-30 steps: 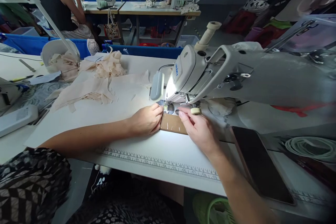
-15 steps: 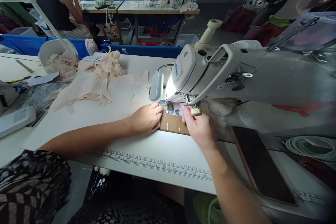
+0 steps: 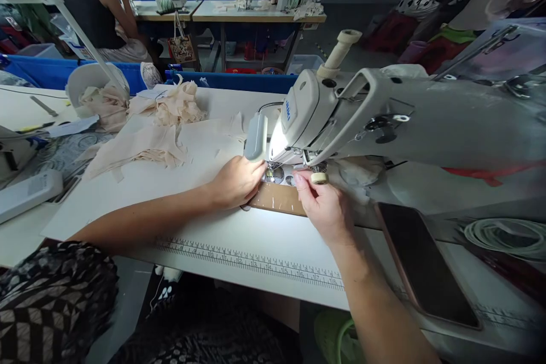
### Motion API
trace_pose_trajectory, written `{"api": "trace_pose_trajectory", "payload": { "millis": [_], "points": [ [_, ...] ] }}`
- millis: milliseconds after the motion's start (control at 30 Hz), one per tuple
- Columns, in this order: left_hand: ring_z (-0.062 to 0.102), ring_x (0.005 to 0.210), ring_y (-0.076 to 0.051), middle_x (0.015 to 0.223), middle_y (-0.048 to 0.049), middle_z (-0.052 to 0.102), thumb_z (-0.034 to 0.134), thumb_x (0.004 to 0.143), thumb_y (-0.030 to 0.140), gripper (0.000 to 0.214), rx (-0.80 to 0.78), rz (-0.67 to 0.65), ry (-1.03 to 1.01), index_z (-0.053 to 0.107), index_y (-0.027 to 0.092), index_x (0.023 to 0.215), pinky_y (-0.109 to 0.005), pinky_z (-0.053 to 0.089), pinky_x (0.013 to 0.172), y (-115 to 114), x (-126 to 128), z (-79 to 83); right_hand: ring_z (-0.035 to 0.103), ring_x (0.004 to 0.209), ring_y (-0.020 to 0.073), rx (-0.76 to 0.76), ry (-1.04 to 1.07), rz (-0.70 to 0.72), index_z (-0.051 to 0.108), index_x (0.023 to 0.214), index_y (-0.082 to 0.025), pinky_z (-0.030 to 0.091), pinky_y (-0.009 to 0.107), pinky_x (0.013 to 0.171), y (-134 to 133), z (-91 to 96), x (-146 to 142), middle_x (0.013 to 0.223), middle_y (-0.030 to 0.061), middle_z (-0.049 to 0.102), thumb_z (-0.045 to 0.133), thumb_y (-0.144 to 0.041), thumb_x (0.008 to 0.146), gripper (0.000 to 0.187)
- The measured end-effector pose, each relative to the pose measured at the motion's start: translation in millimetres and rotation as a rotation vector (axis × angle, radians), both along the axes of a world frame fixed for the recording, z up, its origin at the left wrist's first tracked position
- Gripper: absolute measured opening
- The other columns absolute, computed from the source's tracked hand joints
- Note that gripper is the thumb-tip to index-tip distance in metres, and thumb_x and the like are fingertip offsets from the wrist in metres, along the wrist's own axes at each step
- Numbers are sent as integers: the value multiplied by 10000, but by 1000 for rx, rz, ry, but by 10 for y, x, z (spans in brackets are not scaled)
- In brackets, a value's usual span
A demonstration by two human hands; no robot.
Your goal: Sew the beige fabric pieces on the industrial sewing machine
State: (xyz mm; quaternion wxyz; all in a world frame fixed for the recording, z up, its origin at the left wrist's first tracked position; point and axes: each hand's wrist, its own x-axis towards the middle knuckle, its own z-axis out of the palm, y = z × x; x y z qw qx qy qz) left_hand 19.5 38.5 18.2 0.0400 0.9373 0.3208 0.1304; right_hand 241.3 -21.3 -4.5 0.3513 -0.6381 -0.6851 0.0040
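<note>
A white sewing machine point(image 3: 336, 114) stands before me, its lamp lighting the needle area. My left hand point(image 3: 239, 182) is beside the left of the needle area, below the grey lamp box point(image 3: 256, 137). Its fingertips are pressed together; anything between them is hidden. Just right of the needle plate point(image 3: 275, 174), my right hand point(image 3: 326, 205) is closed with thumb and finger together, close to a cream round knob point(image 3: 319, 177). What it pinches is too small to make out. A brown cover strip point(image 3: 277, 198) with white marks lies between the hands.
Thin beige fabric pieces point(image 3: 136, 148) lie left on the table, near a tipped white container point(image 3: 94, 77). A phone point(image 3: 426, 264) lies at right, beside a coiled pale cord point(image 3: 505, 237). A printed ruler point(image 3: 256, 264) runs along the front edge. A person point(image 3: 91, 11) sits at back left.
My left hand has shifted slightly up and left, uncovering more of the brown strip's left end. My right hand stays almost where it was. The whole view has moved slightly.
</note>
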Motion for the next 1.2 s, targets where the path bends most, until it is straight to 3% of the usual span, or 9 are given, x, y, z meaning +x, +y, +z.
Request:
{"api": "trace_pose_trajectory", "payload": {
  "millis": [100,200,333,467,600,800,900,1000,1200],
  "points": [
    [639,1029,-302,1114,-173,677,469,967,130,196,5,189,158,653,122,1035,-370,511,777,-1,-34,153,592,558,170,5,-49,67,798,923,-190,382,293,573,-20,4,-51,693,78,737,484,-412,985,390],
    [632,878,-246,971,-126,682,474,960,124,189,-78,246,206,653,135,900,-320,449,684,25,-108,236,593,563,165,-19,-70,168,792,921,-199,394,284,576,-48,44,-117,660,50,717,493,-349,983,340],
    [527,649,-173,737,-36,619,503,942,178,198,-247,260,68,631,165,792,-292,330,590,71,-213,261,628,621,175,-51,-75,273,763,905,-208,428,292,610,-78,77,-177,723,56,740,483,-308,991,309],
    [439,557,-129,618,17,546,526,873,153,186,-400,251,-90,605,173,706,-280,291,579,102,-252,260,663,693,193,-79,-65,294,748,920,-212,451,305,655,-89,47,-180,815,72,767,476,-302,995,296],
    [453,555,-107,609,28,562,546,840,171,205,-542,247,-257,597,168,642,-260,331,588,120,-262,257,648,698,190,-114,-49,285,745,906,-205,435,309,653,-97,50,-208,790,67,740,477,-333,999,311],
    [556,589,-102,632,10,614,624,836,250,206,-891,179,-466,652,158,654,-226,451,603,16,-332,302,580,621,179,-195,-37,169,716,913,-245,395,313,582,-144,148,-444,695,25,668,553,-479,971,291],
    [585,637,-112,679,-12,654,658,848,292,208,-883,105,-509,690,156,694,-227,472,615,-161,-378,379,572,633,181,-215,-49,134,663,794,-255,362,306,556,-156,145,-558,720,27,669,609,-500,913,277],
    [583,680,-117,761,-34,686,637,881,337,231,-842,51,-508,692,157,747,-229,463,618,-323,-440,439,595,672,187,-196,14,132,670,806,-230,393,307,585,-123,115,-589,818,54,702,550,-381,901,215],
    [450,497,-110,592,36,514,476,967,414,271,-800,342,-475,589,187,872,-218,318,467,-243,-719,337,639,637,189,-264,470,277,678,952,-203,526,325,608,-70,129,-441,749,46,711,585,-379,869,216]
  ]
}}
